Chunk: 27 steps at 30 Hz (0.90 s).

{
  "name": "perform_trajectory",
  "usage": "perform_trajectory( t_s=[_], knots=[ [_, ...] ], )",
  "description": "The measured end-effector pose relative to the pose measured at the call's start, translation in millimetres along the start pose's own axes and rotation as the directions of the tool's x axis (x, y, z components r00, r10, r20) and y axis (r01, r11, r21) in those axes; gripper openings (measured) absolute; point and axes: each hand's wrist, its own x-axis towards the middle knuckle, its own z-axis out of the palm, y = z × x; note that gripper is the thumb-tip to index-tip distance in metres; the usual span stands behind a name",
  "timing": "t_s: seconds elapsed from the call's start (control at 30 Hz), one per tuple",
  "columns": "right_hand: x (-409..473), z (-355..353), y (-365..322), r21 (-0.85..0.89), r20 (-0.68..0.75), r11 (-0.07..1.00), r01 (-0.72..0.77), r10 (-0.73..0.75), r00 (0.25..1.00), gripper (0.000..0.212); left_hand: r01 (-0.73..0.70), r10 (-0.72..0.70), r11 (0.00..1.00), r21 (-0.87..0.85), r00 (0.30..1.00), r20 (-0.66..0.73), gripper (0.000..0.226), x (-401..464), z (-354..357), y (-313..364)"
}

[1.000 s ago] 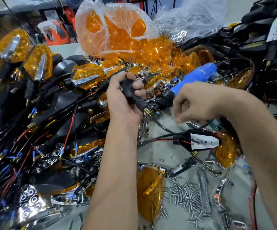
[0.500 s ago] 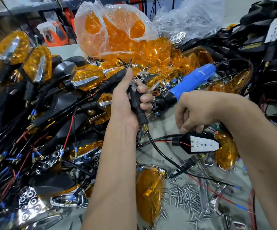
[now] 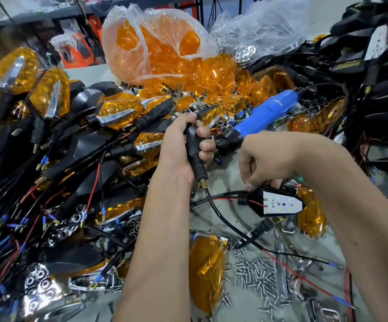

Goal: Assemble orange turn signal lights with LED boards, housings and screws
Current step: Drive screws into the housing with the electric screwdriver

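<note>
Gripping a black housing (image 3: 194, 147) by its stem, the left hand (image 3: 183, 147) is closed around it above the bench (image 3: 232, 219). The right hand (image 3: 265, 163) pinches the edge of a second housing (image 3: 255, 201) holding a white LED board (image 3: 282, 203), beside loose screws (image 3: 255, 275).

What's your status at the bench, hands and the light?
Left hand gripping black stalked housing, wires trailing. Right hand pinching housing with LED board on the table. Blue screwdriver lying idle behind; loose screws near.
</note>
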Motion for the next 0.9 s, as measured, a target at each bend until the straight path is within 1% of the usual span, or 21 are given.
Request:
perform_trajectory(
  t_s=[0.1,0.37,0.47,0.53,0.57,0.6,0.67,0.7,0.73,0.77,0.83,0.9],
  knots=[
    [-2.0,-0.5,-1.1,-0.017,0.036,1.0,0.017,-0.016,0.999,0.019,-0.008,0.008,1.0,-0.006,1.0,0.006,0.029,0.3,-0.4,-0.9],
    [0.8,2.3,3.6,-0.033,0.067,0.998,0.052,-0.049,0.997,0.017,-0.022,0.022,1.0,0.003,1.0,-0.009,0.028,-0.3,-0.7,-1.9],
    [1.3,-1.7,11.9,0.024,0.055,0.995,0.094,-0.095,0.994,0.018,-0.024,0.024,1.0,0.018,1.0,-0.008,0.027,0.0,-0.2,-2.8],
    [-0.3,-5.2,18.5,0.153,-0.023,0.976,0.153,-0.151,0.988,0.013,-0.023,0.023,0.999,0.031,1.0,-0.008,0.027,0.0,-0.1,-2.9],
    [-1.4,-6.2,20.2,0.257,-0.084,0.945,0.203,-0.187,0.979,0.011,-0.022,0.023,0.999,0.044,1.0,-0.009,0.027,-0.1,0.3,-2.9],
    [-2.2,-6.5,20.3,0.381,-0.16,0.885,0.268,-0.222,0.962,0.01,-0.02,0.021,0.998,0.06,1.0,-0.011,0.027,-0.3,0.9,-3.3],
    [-2.5,-5.6,18.0,0.608,-0.339,0.68,0.409,-0.244,0.909,0.007,-0.015,0.017,0.995,0.096,1.0,-0.02,0.028,-0.6,3.4,-4.6],
    [-1.5,-4.9,16.7,0.667,-0.421,0.579,0.469,-0.226,0.878,0.009,-0.014,0.017,0.993,0.116,1.0,-0.025,0.03,-0.8,5.0,-5.6],
    [0.2,-4.6,15.5,0.685,-0.493,0.51,0.521,-0.203,0.846,0.012,-0.011,0.015,0.991,0.134,0.999,-0.029,0.033,-1.1,6.6,-6.4],
    [2.4,-4.3,14.3,0.673,-0.555,0.474,0.568,-0.184,0.811,0.015,-0.006,0.011,0.989,0.148,0.999,-0.03,0.038,-1.5,8.1,-7.3],
    [6.9,-3.0,10.7,0.616,-0.658,0.457,0.641,-0.149,0.738,0.015,0.009,-0.004,0.984,0.18,0.999,-0.033,0.05,-1.4,10.0,-8.9],
    [11.1,0.4,5.4,0.583,-0.724,0.437,0.685,-0.104,0.682,0.011,0.026,-0.02,0.976,0.217,0.999,-0.031,0.053,-0.9,11.8,-10.7]
  ],
)
